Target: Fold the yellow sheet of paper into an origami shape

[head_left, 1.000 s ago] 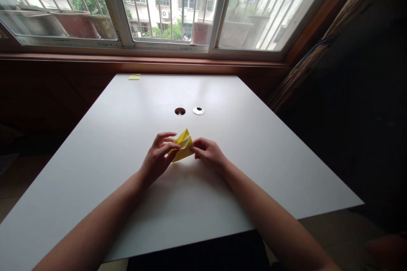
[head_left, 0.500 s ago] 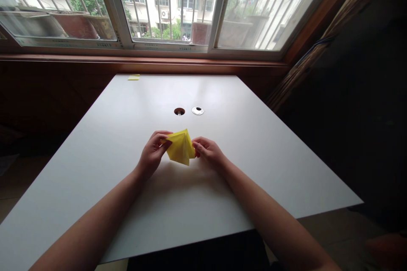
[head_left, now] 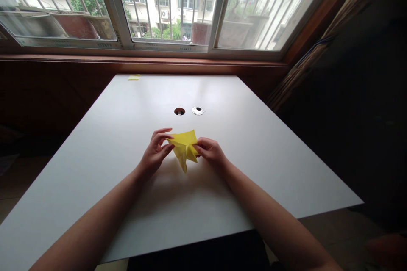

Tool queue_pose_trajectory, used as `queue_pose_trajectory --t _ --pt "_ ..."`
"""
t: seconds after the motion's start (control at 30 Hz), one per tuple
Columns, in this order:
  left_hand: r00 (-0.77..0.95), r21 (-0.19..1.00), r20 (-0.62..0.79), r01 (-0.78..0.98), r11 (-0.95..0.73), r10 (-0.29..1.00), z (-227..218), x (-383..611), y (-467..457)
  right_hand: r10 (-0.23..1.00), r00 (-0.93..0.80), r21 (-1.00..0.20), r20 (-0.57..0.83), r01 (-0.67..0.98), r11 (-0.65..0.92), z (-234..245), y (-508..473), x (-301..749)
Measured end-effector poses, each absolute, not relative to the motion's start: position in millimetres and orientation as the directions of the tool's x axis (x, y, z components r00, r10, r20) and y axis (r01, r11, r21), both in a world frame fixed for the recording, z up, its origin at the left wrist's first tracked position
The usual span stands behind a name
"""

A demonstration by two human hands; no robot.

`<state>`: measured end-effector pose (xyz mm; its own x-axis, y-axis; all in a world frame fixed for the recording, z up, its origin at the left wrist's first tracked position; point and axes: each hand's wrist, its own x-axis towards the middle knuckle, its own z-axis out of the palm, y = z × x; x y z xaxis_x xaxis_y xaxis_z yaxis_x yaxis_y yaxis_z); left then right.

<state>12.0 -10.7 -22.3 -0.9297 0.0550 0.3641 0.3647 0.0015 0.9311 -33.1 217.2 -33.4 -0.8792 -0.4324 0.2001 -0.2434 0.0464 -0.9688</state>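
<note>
A partly folded sheet of yellow paper (head_left: 184, 143) is held up above the white table, creased, with pointed flaps hanging down. My left hand (head_left: 156, 149) pinches its left corner between thumb and index finger, the other fingers loosely raised. At the right edge my right hand (head_left: 208, 149) has a pinch grip on the paper, its fingertips partly hidden behind it. A soft shadow falls on the tabletop beneath.
The white table (head_left: 270, 156) reaches to the wooden sill below a barred window (head_left: 165, 8). Beyond my hands are a round cable hole (head_left: 179, 111) and its loose metal cover (head_left: 197, 111). A small yellow paper piece (head_left: 134, 77) lies at the far left edge. A curtain (head_left: 305, 61) hangs at right.
The yellow paper's shape has changed: its broad front face has folded inward into narrower pointed flaps, and its upper corner has shifted right. Both hands keep hold and have moved only slightly.
</note>
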Motion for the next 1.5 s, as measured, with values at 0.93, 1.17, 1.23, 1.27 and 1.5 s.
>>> queue_pose_trajectory --t 0.93,1.17,1.23,1.27,1.5 --pt "-0.936 0.935 0.351 0.349 -0.056 0.033 -21 14 -11 -0.172 -0.985 -0.972 0.017 0.025 -0.236 -35 224 -48" --pt "-0.964 0.953 0.265 0.264 -0.147 -0.011 -28 8 -14 -0.255 -0.961 -0.91 -0.111 0.202 -0.363 -34 228 -51" --pt "-0.975 0.965 0.217 0.222 -0.138 -0.052 -29 8 -16 -0.278 -0.952 -0.902 -0.13 0.23 -0.367 -33 228 -50" --pt "-0.978 0.97 0.197 0.206 -0.131 -0.074 -30 7 -17 -0.283 -0.949 -0.9 -0.137 0.239 -0.365 -33 228 -50" --pt "-0.981 0.966 0.093 0.131 -0.221 -0.172 -27 6 -19 -0.278 -0.959 -0.928 -0.06 0.156 -0.337 -31 229 -47"
